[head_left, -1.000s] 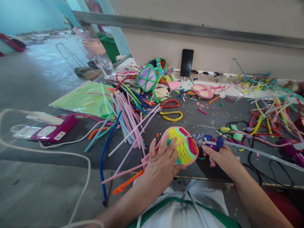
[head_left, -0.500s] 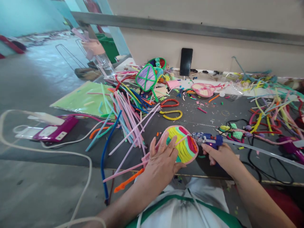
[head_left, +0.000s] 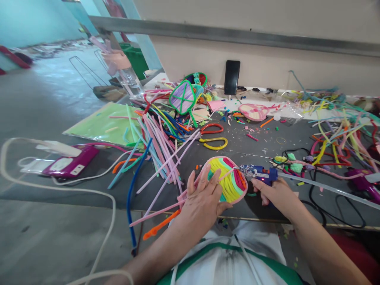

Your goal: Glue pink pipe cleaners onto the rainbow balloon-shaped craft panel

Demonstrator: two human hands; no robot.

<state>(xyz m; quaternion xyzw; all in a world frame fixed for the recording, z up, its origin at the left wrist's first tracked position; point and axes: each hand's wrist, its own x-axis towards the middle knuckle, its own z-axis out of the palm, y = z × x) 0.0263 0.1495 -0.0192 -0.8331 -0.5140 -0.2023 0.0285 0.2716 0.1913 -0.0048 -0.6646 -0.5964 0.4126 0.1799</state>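
Fingers spread, my left hand [head_left: 203, 196] lies over the left part of a rounded craft piece [head_left: 233, 186] with a pink rim and yellow, teal, magenta and orange strips. A thin pink stem [head_left: 156, 213] runs from beneath that hand to the lower left. My right hand [head_left: 268, 190] is closed around a blue glue gun [head_left: 264, 176]. The gun's nozzle touches or nearly touches the piece's upper right edge; the exact contact is too small to tell. A clear glue stick [head_left: 326, 189] extends from the gun's back to the right.
Pink and lilac pipe cleaners [head_left: 162, 152] lie left of the piece, beside scissors [head_left: 214, 143] with red and yellow handles. A phone [head_left: 232, 77] leans against the wall. A purple power strip [head_left: 71, 161] sits left; black cable [head_left: 338, 209] loops at right.
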